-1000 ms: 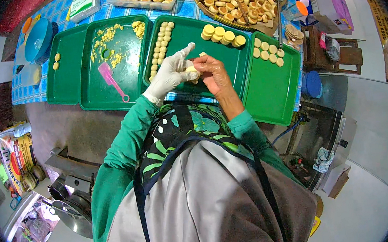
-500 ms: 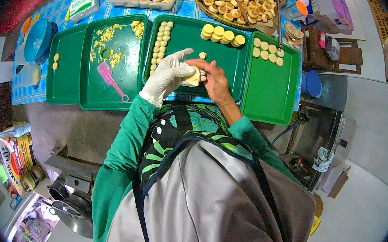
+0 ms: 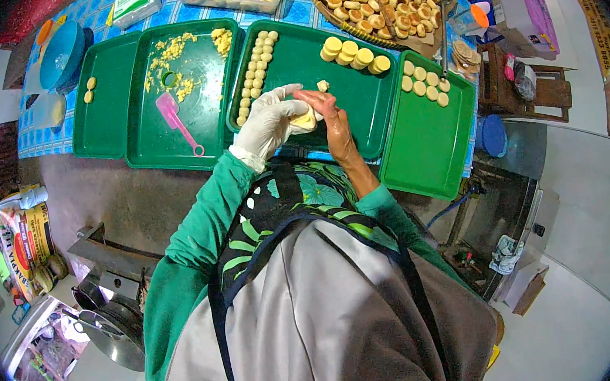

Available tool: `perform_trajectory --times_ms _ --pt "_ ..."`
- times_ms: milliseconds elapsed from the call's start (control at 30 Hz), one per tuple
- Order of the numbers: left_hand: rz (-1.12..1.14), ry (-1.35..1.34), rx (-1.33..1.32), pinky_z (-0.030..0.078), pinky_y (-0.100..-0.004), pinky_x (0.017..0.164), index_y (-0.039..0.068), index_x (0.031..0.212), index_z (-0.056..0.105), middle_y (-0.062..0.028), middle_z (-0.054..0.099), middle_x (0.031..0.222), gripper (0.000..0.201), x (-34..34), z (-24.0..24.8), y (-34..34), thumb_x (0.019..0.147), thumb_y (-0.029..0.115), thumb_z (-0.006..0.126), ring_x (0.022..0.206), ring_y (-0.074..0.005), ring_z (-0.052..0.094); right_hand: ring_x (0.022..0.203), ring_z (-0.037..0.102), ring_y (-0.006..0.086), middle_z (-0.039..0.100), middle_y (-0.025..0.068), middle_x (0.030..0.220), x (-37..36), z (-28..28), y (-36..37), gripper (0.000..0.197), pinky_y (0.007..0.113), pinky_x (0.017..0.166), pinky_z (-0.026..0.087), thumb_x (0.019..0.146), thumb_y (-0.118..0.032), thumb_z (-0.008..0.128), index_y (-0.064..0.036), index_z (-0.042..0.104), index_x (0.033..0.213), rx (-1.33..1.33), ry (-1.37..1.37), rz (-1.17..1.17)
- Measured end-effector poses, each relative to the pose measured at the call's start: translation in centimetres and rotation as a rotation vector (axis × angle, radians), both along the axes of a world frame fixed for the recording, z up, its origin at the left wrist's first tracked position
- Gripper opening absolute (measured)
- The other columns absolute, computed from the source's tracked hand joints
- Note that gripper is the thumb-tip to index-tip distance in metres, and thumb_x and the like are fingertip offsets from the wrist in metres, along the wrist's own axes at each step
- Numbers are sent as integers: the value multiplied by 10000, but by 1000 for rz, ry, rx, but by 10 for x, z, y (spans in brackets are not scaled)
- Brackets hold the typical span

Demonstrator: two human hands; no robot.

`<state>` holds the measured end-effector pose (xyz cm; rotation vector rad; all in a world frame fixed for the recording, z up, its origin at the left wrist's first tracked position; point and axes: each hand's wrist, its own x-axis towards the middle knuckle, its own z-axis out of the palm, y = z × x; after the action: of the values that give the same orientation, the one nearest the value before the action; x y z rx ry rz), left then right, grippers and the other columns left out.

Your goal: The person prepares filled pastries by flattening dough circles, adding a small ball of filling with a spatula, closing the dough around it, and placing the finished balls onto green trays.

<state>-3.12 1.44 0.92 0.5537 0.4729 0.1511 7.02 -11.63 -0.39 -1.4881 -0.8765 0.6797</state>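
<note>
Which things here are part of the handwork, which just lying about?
Likely in use:
dough piece, held in gloved left hand
row of pale balls
stacked yellow rounds

Seemingly lying about:
blue bowl
purple-topped box
wooden stool

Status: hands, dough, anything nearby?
Left hand gloved, gripping dough piece. Right hand bare, fingers extended, close beside it. Small lump on tray, just beyond hands.
</note>
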Motion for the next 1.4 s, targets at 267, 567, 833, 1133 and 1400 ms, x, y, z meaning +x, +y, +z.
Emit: perform_trajectory --times_ms 267,567,833,1133,1400 --pt "105 -6 -98 585 -373 860 -71 1302 398 -191 616 1157 425 8 7 -7 905 -31 543 999 -256 670 1241 481 269 596 170 1279 -3 -4 10 709 369 1097 322 1052 -529 181 -20 613 1291 -39 171 -44" --pt "96 -88 -206 534 -393 973 -111 1372 335 -258 528 1302 473 5 1 -8 927 -19 467 1116 -315 626 1150 543 247 663 133 1171 9 -10 9 764 354 1031 379 1047 -542 198 3 733 1036 -9 181 -124" --pt "60 -183 -377 577 -445 899 -46 1347 388 -205 557 1262 368 8 9 -12 1017 111 427 1061 -314 650 1091 568 219 661 123 1124 25 -6 13 724 333 983 425 1047 -532 236 19 705 1037 22 185 -5" --pt "-134 -82 -396 564 -405 914 -40 1249 518 -152 619 1212 311 5 -25 -11 1030 163 429 1087 -273 633 1165 535 226 663 102 1194 23 -14 -2 710 370 998 396 1040 -540 246 -1 709 1056 11 196 -154" --pt "26 -15 -159 584 -347 849 -78 1195 575 -139 638 1112 306 8 -11 -13 960 120 566 972 -208 661 1053 601 201 697 79 1058 13 -15 -11 210 327 937 448 776 -94 743 -40 744 979 -64 205 -210"
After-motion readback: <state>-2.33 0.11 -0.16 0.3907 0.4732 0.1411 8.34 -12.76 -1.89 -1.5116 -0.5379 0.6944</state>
